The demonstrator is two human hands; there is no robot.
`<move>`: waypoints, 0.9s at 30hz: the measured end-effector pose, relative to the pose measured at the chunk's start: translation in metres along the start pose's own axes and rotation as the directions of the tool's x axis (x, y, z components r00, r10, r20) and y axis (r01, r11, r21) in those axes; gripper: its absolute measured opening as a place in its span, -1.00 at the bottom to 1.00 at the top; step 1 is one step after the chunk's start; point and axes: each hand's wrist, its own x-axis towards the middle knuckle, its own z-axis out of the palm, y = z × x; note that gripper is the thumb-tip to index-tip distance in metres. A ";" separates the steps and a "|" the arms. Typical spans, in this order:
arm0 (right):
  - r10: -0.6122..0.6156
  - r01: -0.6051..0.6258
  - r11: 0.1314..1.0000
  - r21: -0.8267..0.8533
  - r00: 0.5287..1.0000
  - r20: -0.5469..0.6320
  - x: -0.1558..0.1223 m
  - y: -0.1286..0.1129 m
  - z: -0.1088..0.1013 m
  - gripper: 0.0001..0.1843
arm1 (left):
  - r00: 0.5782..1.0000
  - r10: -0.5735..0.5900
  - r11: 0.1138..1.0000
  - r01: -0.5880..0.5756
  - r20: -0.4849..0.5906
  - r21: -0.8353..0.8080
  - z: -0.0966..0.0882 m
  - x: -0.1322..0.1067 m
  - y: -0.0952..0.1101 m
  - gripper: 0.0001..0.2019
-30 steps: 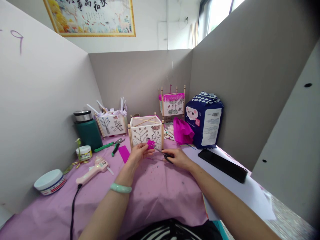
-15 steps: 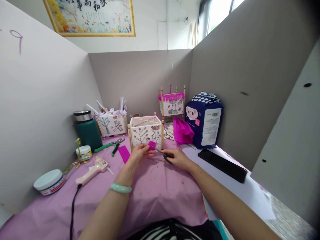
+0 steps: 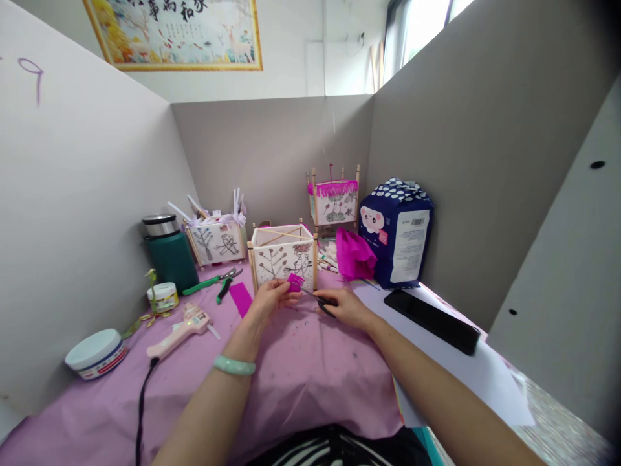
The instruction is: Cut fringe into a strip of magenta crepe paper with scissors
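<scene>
My left hand (image 3: 275, 299) pinches a small magenta paper strip (image 3: 295, 282) whose upper right edge is cut into a fringe. A pair of black-handled scissors (image 3: 326, 307) sits in my right hand (image 3: 348, 308), the blades pointing left at the strip. Whether the blades touch the paper I cannot tell. Just behind both hands stands a square lantern frame (image 3: 284, 259) of wooden sticks and white panels with drawn plants. Another magenta strip (image 3: 240, 299) lies flat on the cloth, left of my left hand.
At left are a glue gun (image 3: 182, 330), green-handled pliers (image 3: 224, 285), a white tub (image 3: 96, 353), a small jar (image 3: 163, 296) and a green bottle (image 3: 169, 252). A fringed lantern (image 3: 334, 200), crumpled magenta paper (image 3: 355, 254), a blue package (image 3: 396, 233) and a black phone (image 3: 431, 320) are at right.
The strip's fringed end has shifted very slightly and its cut pieces look a little more spread. Both hands and the scissors stay almost where they were.
</scene>
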 end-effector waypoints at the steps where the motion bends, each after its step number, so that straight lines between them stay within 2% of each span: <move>1: 0.000 0.000 1.000 -0.003 1.000 0.000 0.000 0.000 0.000 -0.58 | 1.000 0.000 1.000 0.000 -0.002 -0.006 0.000 0.000 0.000 -0.93; 7: 0.006 -0.006 1.000 0.016 1.000 0.005 0.000 -0.003 -0.001 -0.58 | 1.000 0.004 1.000 -0.004 -0.017 -0.008 -0.001 0.002 -0.001 -0.93; 14: 0.042 -0.043 0.999 0.023 0.999 0.023 0.000 0.000 -0.001 -0.57 | 0.994 0.057 0.995 -0.064 -0.092 -0.082 -0.005 0.007 -0.001 -0.92; 18: 0.023 -0.022 1.000 -0.020 0.999 0.030 -0.001 -0.003 -0.004 -0.54 | 0.992 0.062 0.992 -0.073 -0.112 -0.099 -0.005 0.006 0.000 -0.89; 27: -0.012 0.014 0.995 -0.101 1.000 0.016 -0.001 -0.013 -0.007 -0.57 | 0.995 0.057 0.996 -0.061 -0.082 -0.058 -0.005 0.005 -0.001 -0.93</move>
